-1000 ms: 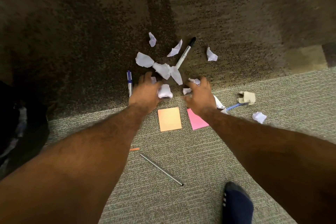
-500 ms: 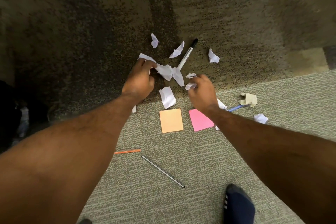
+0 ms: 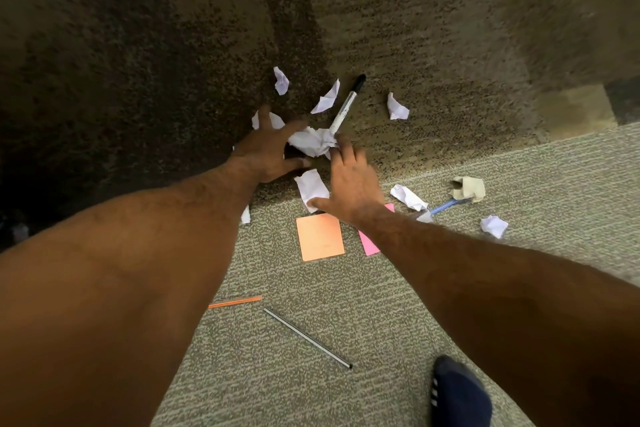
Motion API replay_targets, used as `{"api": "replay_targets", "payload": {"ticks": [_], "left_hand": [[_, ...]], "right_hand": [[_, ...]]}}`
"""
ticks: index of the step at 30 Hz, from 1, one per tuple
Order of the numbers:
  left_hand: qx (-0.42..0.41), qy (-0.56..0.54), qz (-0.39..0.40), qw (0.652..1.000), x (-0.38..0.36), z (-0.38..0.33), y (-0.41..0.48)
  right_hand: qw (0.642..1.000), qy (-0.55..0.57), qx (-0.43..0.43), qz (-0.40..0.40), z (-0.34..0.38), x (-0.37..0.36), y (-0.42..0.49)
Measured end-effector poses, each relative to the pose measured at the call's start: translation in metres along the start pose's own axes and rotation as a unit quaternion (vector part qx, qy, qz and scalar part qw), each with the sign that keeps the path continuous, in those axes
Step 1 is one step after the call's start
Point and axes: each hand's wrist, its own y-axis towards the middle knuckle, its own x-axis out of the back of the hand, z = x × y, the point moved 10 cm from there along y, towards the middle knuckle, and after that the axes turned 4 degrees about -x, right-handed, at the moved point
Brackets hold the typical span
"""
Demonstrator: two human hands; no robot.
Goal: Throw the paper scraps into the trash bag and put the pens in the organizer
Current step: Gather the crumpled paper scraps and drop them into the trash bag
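Observation:
My left hand (image 3: pixel 268 152) and right hand (image 3: pixel 349 180) lie spread on the floor, fingertips against a crumpled white paper wad (image 3: pixel 311 144) between them. Neither hand is closed around it. The right thumb rests on a flat white scrap (image 3: pixel 311 187). More white scraps lie around: (image 3: pixel 281 80), (image 3: pixel 327 99), (image 3: pixel 397 107), (image 3: pixel 408 197), (image 3: pixel 493 225). A black-capped marker (image 3: pixel 348 102) points away from the wad. A blue pen (image 3: pixel 445 206) lies under a tan crumpled paper (image 3: pixel 467 187). An orange pen (image 3: pixel 235 302) and a thin dark pen (image 3: pixel 308 338) lie nearer me.
An orange sticky note (image 3: pixel 320 236) and a pink one (image 3: pixel 369 244) lie on the light carpet under my right wrist. My foot in a dark sock (image 3: pixel 460 395) is at the bottom right. A dark shape fills the left edge. No organizer is in view.
Both hands opened and came together around the middle scraps, which are now bunched into one wad. The right hand no longer pinches small scraps.

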Motion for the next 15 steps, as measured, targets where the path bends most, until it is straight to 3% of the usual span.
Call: {"api": "replay_targets", "payload": {"ticks": [9, 15], "left_hand": [[0.007, -0.009, -0.056, 0.998, 0.005, -0.003, -0.003], [0.033, -0.165, -0.133, 0.977, 0.024, 0.014, -0.01]], "right_hand": [[0.984, 0.156, -0.043, -0.071, -0.014, 0.01, 0.003], [0.956, 0.25, -0.136, -0.07, -0.054, 0.014, 0.001]]}}
